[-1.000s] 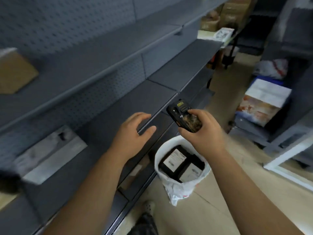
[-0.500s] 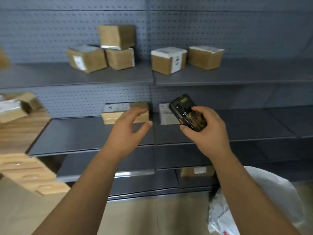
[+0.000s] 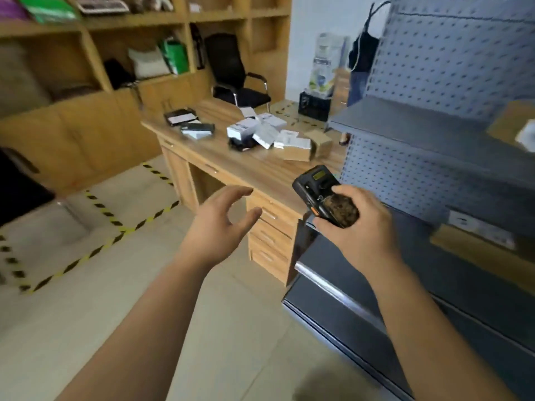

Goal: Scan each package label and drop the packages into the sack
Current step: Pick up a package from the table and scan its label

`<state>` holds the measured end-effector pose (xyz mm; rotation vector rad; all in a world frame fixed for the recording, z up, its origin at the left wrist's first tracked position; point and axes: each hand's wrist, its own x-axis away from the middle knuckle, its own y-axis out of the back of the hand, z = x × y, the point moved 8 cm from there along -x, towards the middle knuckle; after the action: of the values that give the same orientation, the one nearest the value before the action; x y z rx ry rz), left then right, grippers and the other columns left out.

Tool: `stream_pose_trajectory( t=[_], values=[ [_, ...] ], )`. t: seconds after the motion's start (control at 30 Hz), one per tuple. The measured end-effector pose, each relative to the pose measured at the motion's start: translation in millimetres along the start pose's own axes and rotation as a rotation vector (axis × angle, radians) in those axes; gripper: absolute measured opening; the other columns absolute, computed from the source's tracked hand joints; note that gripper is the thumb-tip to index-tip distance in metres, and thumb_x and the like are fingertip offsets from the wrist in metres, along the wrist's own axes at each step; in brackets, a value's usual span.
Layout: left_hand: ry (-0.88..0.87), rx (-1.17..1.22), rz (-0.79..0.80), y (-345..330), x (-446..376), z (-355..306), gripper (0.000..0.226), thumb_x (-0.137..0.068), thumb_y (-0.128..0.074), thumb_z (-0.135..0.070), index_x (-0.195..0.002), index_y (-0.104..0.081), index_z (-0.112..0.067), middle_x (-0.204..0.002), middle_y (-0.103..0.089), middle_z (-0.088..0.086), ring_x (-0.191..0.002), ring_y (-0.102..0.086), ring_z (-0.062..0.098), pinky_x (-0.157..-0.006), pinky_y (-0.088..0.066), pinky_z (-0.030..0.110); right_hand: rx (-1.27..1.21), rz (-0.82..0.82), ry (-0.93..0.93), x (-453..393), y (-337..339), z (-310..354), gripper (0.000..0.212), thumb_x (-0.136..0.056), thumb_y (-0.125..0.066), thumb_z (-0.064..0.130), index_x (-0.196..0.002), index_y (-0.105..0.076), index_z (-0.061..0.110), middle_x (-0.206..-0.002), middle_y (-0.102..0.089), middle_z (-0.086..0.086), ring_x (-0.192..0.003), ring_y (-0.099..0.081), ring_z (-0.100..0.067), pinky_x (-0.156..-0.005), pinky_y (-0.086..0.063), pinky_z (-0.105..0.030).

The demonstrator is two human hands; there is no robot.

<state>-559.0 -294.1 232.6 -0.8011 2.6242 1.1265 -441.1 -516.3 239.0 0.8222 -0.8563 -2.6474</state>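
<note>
Mostly the packages [image 3: 278, 137] are lying heaped on the table [image 3: 260, 172], probably light, stiff cartons best gripped across opposite sides; motion blur is smearing their labels, and the sack is sitting out of view. Right hand [image 3: 357, 227] is gripping the scanner [image 3: 325, 195]; left hand [image 3: 220, 224] is hovering loosely spread, holding nothing.

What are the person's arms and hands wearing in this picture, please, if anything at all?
Nothing shows on them. Both forearms are bare from the bottom edge of the picture up to the wrists, with no sleeve in view. The left hand and the right hand wear no gloves, and no watch, band or ring is visible on the wrists or fingers.
</note>
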Motion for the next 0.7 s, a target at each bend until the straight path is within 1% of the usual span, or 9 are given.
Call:
stream_pose_trajectory(
  t=[0.03, 0.07, 0.13, 0.17, 0.2, 0.37, 0.5, 0.57, 0.7],
  values=[
    [0.045, -0.013, -0.024, 16, -6, 23, 0.037, -0.09, -0.069, -0.032, -0.125, -0.062, -0.021, -0.116, -0.057, -0.017, -0.097, -0.048, -0.021, -0.084, -0.036, -0.001, -0.009, 0.038, 0.023, -16, -28, 11, 0.058, -0.066, -0.085, 0.039, -0.119, -0.062, 0.033, -0.108, -0.057, 0.012, -0.09, -0.045, 0.003, -0.072, -0.038, -0.012],
    [0.088, -0.027, -0.045, 31, -13, 47, 0.038, -0.09, -0.069, -0.033, -0.126, -0.062, -0.022, -0.116, -0.057, -0.017, -0.097, -0.049, -0.02, -0.086, -0.038, 0.001, -0.027, 0.078, 0.034, -32, -57, 19, 0.057, -0.067, -0.085, 0.039, -0.12, -0.061, 0.034, -0.107, -0.057, 0.011, -0.09, -0.044, 0.002, -0.071, -0.04, -0.017],
    [0.17, -0.069, -0.091, 60, -28, 91, 0.04, -0.09, -0.067, -0.04, -0.128, -0.06, -0.028, -0.12, -0.059, -0.016, -0.107, -0.053, -0.004, -0.097, -0.045, 0.023, -0.074, 0.143, 0.061, -62, -115, 34, 0.057, -0.069, -0.083, 0.04, -0.121, -0.059, 0.038, -0.107, -0.059, 0.011, -0.091, -0.047, -0.002, -0.072, -0.042, -0.02],
    [0.211, -0.092, -0.113, 75, -37, 111, 0.041, -0.09, -0.066, -0.041, -0.129, -0.059, -0.03, -0.121, -0.059, -0.015, -0.112, -0.054, 0.004, -0.098, -0.046, 0.03, -0.098, 0.167, 0.082, -78, -142, 42, 0.057, -0.069, -0.082, 0.041, -0.121, -0.058, 0.04, -0.107, -0.06, 0.012, -0.091, -0.049, -0.003, -0.071, -0.041, -0.017],
    [0.24, -0.112, -0.139, 90, -46, 127, 0.04, -0.091, -0.066, -0.041, -0.129, -0.059, -0.03, -0.12, -0.058, -0.016, -0.113, -0.054, 0.007, -0.098, -0.046, 0.033, -0.123, 0.19, 0.104, -94, -170, 51, 0.057, -0.07, -0.082, 0.042, -0.121, -0.058, 0.041, -0.107, -0.061, 0.013, -0.091, -0.049, -0.003, -0.07, -0.038, -0.013],
    [0.356, -0.203, -0.251, 162, -103, 191, 0.038, -0.091, -0.065, -0.042, -0.127, -0.059, -0.031, -0.118, -0.057, -0.019, -0.112, -0.052, 0.004, -0.095, -0.042, 0.025, -0.259, 0.273, 0.199, -183, -276, 109, 0.058, -0.069, -0.084, 0.04, -0.122, -0.061, 0.034, -0.105, -0.06, 0.019, -0.096, -0.055, -0.005, -0.08, -0.045, -0.024],
    [0.407, -0.246, -0.326, 205, -150, 232, 0.038, -0.092, -0.064, -0.041, -0.129, -0.058, -0.032, -0.12, -0.055, -0.02, -0.112, -0.049, -0.001, -0.095, -0.041, 0.023, -0.307, 0.307, 0.289, -243, -342, 150, 0.059, -0.067, -0.086, 0.034, -0.121, -0.063, 0.027, -0.104, -0.055, 0.021, -0.094, -0.047, 0.005, -0.08, -0.038, -0.017],
    [0.428, -0.244, -0.341, 217, -175, 253, 0.039, -0.092, -0.064, -0.041, -0.13, -0.057, -0.033, -0.121, -0.055, -0.018, -0.112, -0.049, 0.001, -0.095, -0.041, 0.024, -0.295, 0.317, 0.314, -267, -370, 158, 0.059, -0.068, -0.087, 0.036, -0.121, -0.063, 0.027, -0.107, -0.056, 0.019, -0.096, -0.042, 0.008, -0.08, -0.037, -0.018],
    [0.408, -0.233, -0.326, 228, -242, 305, 0.041, -0.092, -0.063, -0.042, -0.13, -0.057, -0.029, -0.122, -0.055, -0.018, -0.116, -0.05, 0.003, -0.1, -0.044, 0.028, -0.268, 0.306, 0.296, -326, -422, 156, 0.058, -0.068, -0.085, 0.038, -0.12, -0.061, 0.03, -0.106, -0.054, 0.022, -0.1, -0.052, -0.003, -0.083, -0.045, -0.025]
  ],
)
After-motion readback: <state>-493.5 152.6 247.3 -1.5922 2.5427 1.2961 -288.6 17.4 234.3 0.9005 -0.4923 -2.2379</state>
